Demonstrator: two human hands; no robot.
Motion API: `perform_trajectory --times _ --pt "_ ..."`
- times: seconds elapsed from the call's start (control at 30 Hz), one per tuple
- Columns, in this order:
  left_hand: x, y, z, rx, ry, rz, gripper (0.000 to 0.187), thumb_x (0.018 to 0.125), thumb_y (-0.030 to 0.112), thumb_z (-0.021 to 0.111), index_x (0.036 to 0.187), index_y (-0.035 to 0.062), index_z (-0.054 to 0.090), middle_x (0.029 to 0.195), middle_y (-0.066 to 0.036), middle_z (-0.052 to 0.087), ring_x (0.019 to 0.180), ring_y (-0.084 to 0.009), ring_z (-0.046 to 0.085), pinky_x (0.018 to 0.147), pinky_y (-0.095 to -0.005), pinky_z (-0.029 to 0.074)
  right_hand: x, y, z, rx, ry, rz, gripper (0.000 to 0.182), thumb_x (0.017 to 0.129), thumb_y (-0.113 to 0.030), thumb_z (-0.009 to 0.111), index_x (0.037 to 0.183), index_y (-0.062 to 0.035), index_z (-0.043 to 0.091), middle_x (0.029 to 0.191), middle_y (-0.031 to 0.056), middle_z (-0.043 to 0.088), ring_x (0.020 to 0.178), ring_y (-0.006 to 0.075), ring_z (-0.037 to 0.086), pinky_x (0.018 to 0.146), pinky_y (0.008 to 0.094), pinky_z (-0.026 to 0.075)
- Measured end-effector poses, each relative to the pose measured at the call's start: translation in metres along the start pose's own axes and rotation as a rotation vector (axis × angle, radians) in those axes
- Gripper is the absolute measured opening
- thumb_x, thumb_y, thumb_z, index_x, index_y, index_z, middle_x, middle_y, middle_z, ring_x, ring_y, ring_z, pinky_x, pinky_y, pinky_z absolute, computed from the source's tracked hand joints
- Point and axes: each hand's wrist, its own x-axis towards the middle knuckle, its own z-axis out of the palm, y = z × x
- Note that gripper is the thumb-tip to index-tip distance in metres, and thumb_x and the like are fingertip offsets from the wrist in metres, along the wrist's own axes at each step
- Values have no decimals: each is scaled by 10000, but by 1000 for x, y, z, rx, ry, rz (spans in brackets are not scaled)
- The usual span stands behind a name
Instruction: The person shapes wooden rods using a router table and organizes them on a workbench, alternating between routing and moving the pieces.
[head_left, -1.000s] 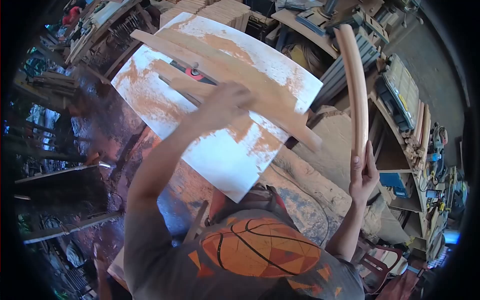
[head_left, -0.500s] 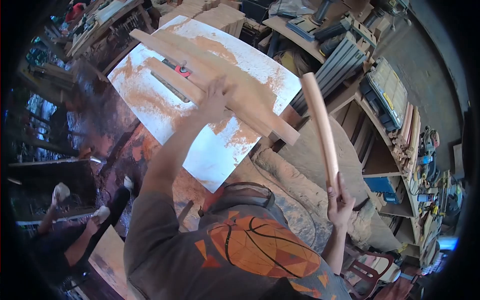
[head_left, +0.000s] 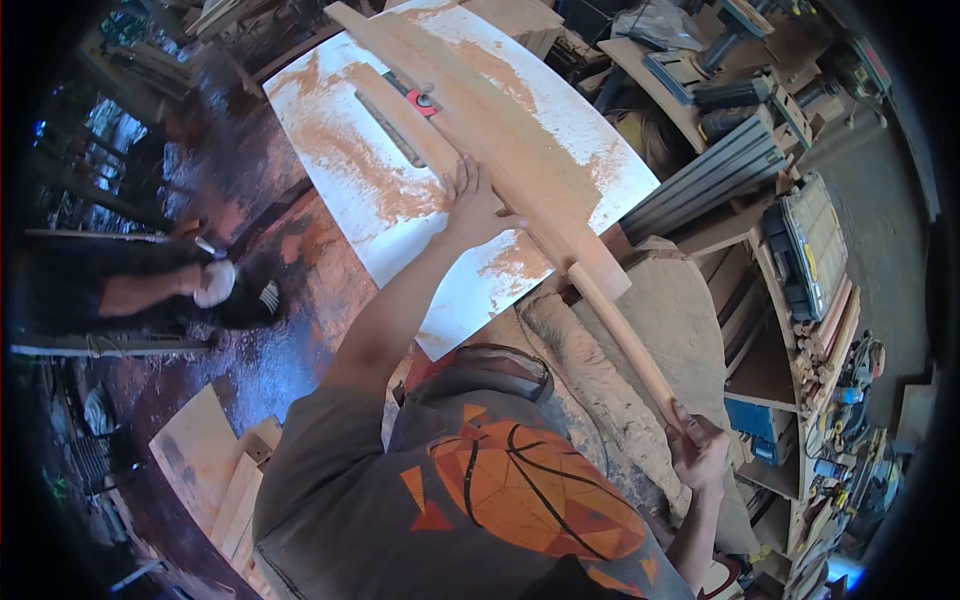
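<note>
My right hand (head_left: 697, 445) grips the near end of a slim wooden strip (head_left: 628, 335). The strip's far end reaches the near end of the long wooden board (head_left: 505, 165) on the white tabletop (head_left: 450, 310). My left hand (head_left: 478, 205) lies with spread fingers on the near end of a shorter wooden guide piece (head_left: 405, 120), beside the long board; nothing is visibly held in it. Between the two pieces sits a red ring (head_left: 420, 101) with a small metal part at its centre.
Sawdust covers parts of the tabletop. A shelf unit (head_left: 762, 375) with a toolbox (head_left: 803, 245) and wooden sticks (head_left: 828, 330) stands to the right. At the left is another person's gloved hand (head_left: 215, 284). Wooden boards (head_left: 205, 455) lie at the lower left.
My right hand has lowered the raised strip, bringing its far end to the long board. My left hand has shifted slightly along the guide. The view has turned, and the other person has moved.
</note>
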Motion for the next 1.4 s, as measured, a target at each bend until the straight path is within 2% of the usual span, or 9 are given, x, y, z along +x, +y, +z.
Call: perform_trajectory --times 0.07,0.17,0.23,0.37,0.43,0.57,0.93,1.17,1.4 --pt "4 -5 -3 3 43 -2 1422 660 736 811 1562 -151 162 1646 -392 66 1561 -499 -34 1245 -611 -20 13 1 -1 -28 -13 -18 513 786 -50 768 1289 -144 726 869 160 726 698 327 705 639 390 555" --pt "11 4 -4 4 -8 -65 1473 610 736 842 1572 -140 151 1650 -391 49 1561 -499 -30 1252 -593 -13 19 2 -6 -136 -32 -22 505 795 -72 769 1290 -158 726 869 150 725 701 325 703 633 402 555" --pt "13 -2 0 41 48 -65 1503 584 721 867 1573 -143 136 1656 -381 34 1559 -502 -30 1253 -592 -12 24 -2 -10 -124 4 -151 476 806 -21 760 1276 -82 720 824 167 706 634 317 666 578 363 513" --pt "12 4 -7 19 12 -78 1505 597 698 878 1578 -142 105 1663 -369 6 1564 -485 -52 1252 -596 -16 29 -2 -14 -143 -7 -159 497 800 -32 762 1291 -93 715 825 164 708 635 318 671 575 380 512" --pt "14 4 -10 30 -36 -106 1509 617 695 872 1585 -133 64 1665 -364 -28 1569 -462 -83 1251 -594 -30 33 -4 -18 -167 -47 -102 492 798 -87 772 1278 -183 727 870 123 732 676 314 697 593 395 547" --pt "19 4 -23 60 -80 -117 1511 631 696 864 1588 -129 36 1663 -366 -48 1572 -443 -103 1248 -599 -44 46 -13 -22 -262 -47 -153 544 778 -87 788 1304 -203 711 818 109 707 630 301 677 561 400 543" --pt "59 -40 -43 121 -134 -138 1574 572 778 843 1598 -104 38 1650 -391 -50 1559 -484 -121 1207 -680 -62 92 -43 -12 -323 -45 -259 609 760 -87 805 1344 -199 676 771 83 667 587 275 651 516 396 524" --pt "71 -56 -41 84 -120 -129 1556 571 755 860 1602 -90 59 1653 -387 -40 1558 -488 -113 1205 -687 -55 119 -59 -19 -338 -75 -305 591 760 -60 788 1331 -167 681 749 97 667 580 281 651 505 398 513" --pt "83 -63 -58 97 -168 -183 1576 571 750 865 1613 -72 15 1663 -364 -72 1560 -476 -126 1210 -680 -55 140 -68 -16 -341 -129 -313 592 768 -54 787 1341 -151 676 752 105 672 564 286 647 487 391 501"
